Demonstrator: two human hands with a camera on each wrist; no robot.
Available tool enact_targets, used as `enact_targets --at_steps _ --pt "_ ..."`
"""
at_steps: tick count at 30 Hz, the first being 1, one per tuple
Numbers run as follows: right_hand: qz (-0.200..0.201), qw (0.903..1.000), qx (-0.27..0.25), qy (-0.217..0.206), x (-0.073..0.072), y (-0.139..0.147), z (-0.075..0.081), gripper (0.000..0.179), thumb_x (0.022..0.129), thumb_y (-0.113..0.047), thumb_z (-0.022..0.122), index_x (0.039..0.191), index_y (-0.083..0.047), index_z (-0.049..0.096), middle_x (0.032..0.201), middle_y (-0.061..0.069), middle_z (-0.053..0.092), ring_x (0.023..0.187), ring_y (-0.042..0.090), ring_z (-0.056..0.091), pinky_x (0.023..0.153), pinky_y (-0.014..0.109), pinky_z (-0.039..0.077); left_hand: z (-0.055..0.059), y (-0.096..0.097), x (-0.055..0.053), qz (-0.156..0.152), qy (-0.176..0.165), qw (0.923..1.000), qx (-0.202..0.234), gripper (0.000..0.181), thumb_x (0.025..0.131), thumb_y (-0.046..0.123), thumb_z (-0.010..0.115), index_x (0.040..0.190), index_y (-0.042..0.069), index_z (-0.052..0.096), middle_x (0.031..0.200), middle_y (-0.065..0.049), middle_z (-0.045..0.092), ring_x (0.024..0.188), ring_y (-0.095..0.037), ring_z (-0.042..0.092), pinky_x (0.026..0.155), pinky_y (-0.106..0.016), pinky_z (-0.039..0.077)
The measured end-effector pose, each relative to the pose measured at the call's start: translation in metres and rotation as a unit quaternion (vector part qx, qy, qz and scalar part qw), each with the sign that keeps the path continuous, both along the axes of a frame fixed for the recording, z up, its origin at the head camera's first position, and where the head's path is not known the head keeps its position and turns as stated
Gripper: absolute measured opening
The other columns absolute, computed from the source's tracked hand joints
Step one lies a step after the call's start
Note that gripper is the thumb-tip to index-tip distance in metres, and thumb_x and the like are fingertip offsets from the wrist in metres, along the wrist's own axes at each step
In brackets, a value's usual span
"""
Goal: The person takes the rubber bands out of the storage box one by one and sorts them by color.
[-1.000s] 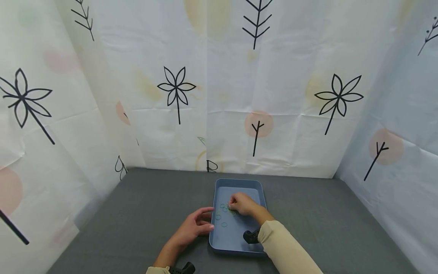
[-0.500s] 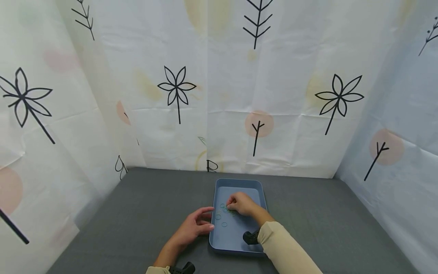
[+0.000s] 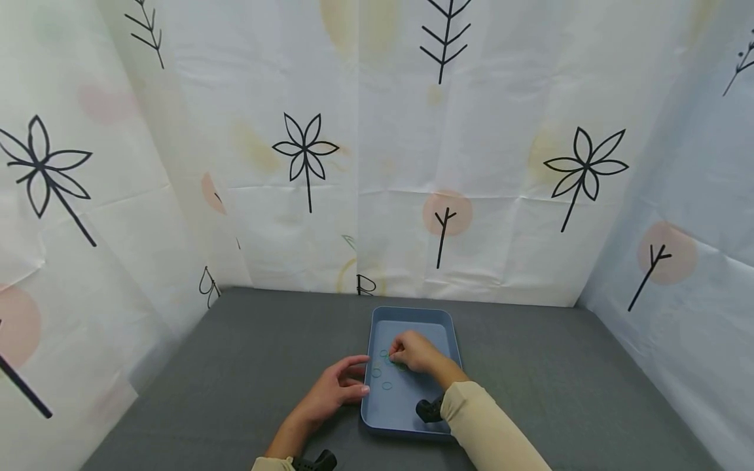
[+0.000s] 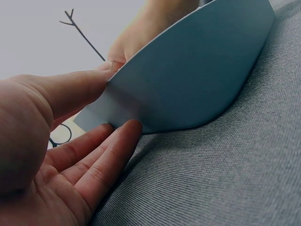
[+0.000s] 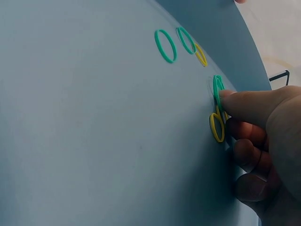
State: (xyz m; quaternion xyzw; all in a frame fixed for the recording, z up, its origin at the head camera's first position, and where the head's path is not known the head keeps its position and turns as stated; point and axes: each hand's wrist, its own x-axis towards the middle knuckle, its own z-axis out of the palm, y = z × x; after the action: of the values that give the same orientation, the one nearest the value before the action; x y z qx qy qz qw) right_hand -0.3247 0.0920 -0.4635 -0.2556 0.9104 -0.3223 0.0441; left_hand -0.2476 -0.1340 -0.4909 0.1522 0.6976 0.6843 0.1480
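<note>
A blue tray [image 3: 406, 412] holds several thin green and yellow rubber bands. In the right wrist view, my right hand [image 5: 282, 127] pinches at a green rubber band [image 5: 218, 92] with thumb and fingertips, low over the tray floor. A yellow rubber band [image 5: 217, 127] lies right under the thumb, and its neighbours there are partly hidden by the fingers. Apart from these lies another green rubber band [image 5: 165, 46]. My left hand [image 3: 330, 392] rests against the tray's left side, thumb at the rim and fairly straight fingers along the outer wall [image 4: 188, 80].
Grey cloth [image 3: 283, 340] covers the table under the tray. A white printed sheet [image 3: 377, 131] rises behind it and along both sides. Two more rubber bands, one green [image 5: 186, 41] and one yellow [image 5: 201, 55], lie near the tray wall.
My right hand's fingertips have shifted slightly left over the cluster of rubber bands, covering more of it. My left hand stays at the tray's side.
</note>
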Motion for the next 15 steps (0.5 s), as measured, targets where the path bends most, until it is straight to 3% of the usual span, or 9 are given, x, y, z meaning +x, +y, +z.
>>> enact_targets --at_steps 7,15 --pt "0.002 0.9999 0.015 0.008 0.0016 -0.0015 0.0012 0.011 0.087 -0.002 0.068 0.077 -0.005 0.065 0.068 -0.003 0.056 0.061 0.010 0.048 0.057 0.028 0.041 -0.0010 -0.0008 -0.0008 0.000 0.003 1.0000 -0.001 0.059 0.091 0.010 0.069 0.143 0.002 0.043 0.129 -0.024 0.052 0.103 -0.029 0.062 0.082 -0.042 0.054" --pt "-0.001 0.9999 -0.017 0.000 0.0008 0.0031 0.0038 0.011 0.089 -0.003 0.066 0.079 -0.005 0.064 0.071 -0.004 0.056 0.064 0.010 0.048 0.059 0.028 0.042 -0.0007 -0.0008 -0.0007 0.002 0.003 1.0000 -0.005 0.058 0.091 0.011 0.070 0.142 0.003 0.045 0.130 -0.023 0.052 0.103 -0.029 0.062 0.082 -0.042 0.054"
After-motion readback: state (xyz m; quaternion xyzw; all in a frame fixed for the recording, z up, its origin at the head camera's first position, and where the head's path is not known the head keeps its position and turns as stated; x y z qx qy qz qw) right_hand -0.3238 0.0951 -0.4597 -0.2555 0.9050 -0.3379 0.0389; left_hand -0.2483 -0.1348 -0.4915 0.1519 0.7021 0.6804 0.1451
